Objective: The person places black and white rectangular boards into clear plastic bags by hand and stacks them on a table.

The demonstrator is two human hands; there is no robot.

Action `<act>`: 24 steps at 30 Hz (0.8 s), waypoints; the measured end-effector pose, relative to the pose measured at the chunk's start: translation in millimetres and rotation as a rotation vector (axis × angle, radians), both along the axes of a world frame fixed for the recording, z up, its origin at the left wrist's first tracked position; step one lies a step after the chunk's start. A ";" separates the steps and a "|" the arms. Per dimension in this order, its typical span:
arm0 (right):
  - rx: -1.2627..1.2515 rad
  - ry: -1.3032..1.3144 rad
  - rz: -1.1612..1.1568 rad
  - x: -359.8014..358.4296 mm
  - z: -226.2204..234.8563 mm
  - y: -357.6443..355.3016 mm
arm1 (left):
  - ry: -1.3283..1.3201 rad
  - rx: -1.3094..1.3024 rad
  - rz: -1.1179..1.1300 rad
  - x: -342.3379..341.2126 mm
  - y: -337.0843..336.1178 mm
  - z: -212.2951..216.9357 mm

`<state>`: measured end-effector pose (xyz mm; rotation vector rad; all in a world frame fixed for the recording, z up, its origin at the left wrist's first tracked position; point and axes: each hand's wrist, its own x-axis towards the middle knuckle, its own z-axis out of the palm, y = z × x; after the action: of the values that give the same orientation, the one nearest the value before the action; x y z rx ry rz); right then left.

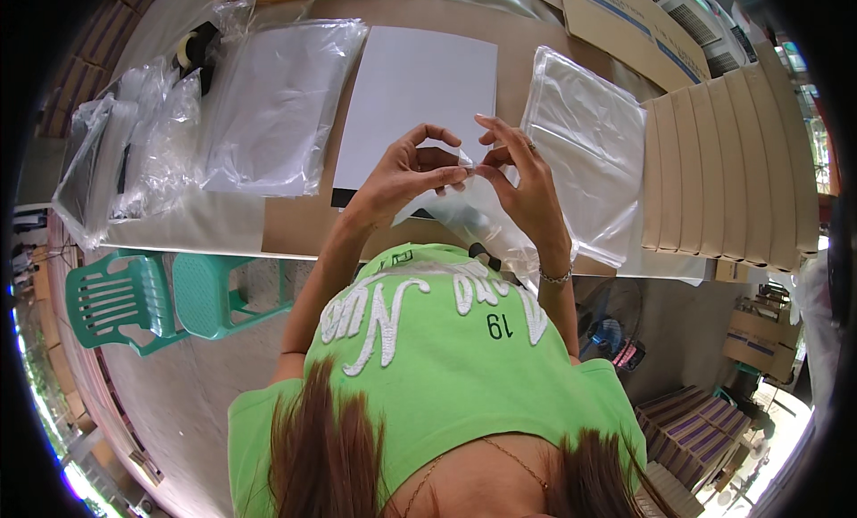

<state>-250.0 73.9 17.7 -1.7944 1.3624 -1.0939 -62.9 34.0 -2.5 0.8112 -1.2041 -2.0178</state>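
Head view: a clear plastic bag point(482, 210) pinched at its edge between two hands.
The left hand point(406, 174) and right hand point(528, 177) each close thumb and fingers narrowly on the film; the bag droops from that grip toward the green shirt point(464, 366), near the white sheet point(424, 85).

I have the left forearm point(324, 272) slanting far and to the right, and the right forearm point(557, 308) reaching far with a slight lean left. The left hand point(412, 171) curls inward, its thumb pointing right. The right hand point(525, 176) faces it, upper fingers raised and bent, thumb pointing left. The thumb tips sit close together.
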 end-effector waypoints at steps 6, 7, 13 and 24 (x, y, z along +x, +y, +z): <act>-0.023 0.043 0.059 -1.4 10.1 4.9 | 0.051 0.001 0.001 -2.2 2.8 5.2; -0.019 0.046 0.075 -1.2 14.1 6.4 | 0.068 -0.002 -0.008 -1.7 2.5 5.9; -0.048 0.070 0.136 -1.4 25.7 8.0 | 0.211 0.040 -0.046 -0.5 2.8 11.9; -0.057 0.078 0.120 -4.6 30.0 7.6 | 0.133 0.015 -0.033 1.0 6.0 24.4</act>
<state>-254.5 81.5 47.8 -1.9521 1.2617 -1.0184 -62.0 40.0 21.9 0.6573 -1.1354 -2.0754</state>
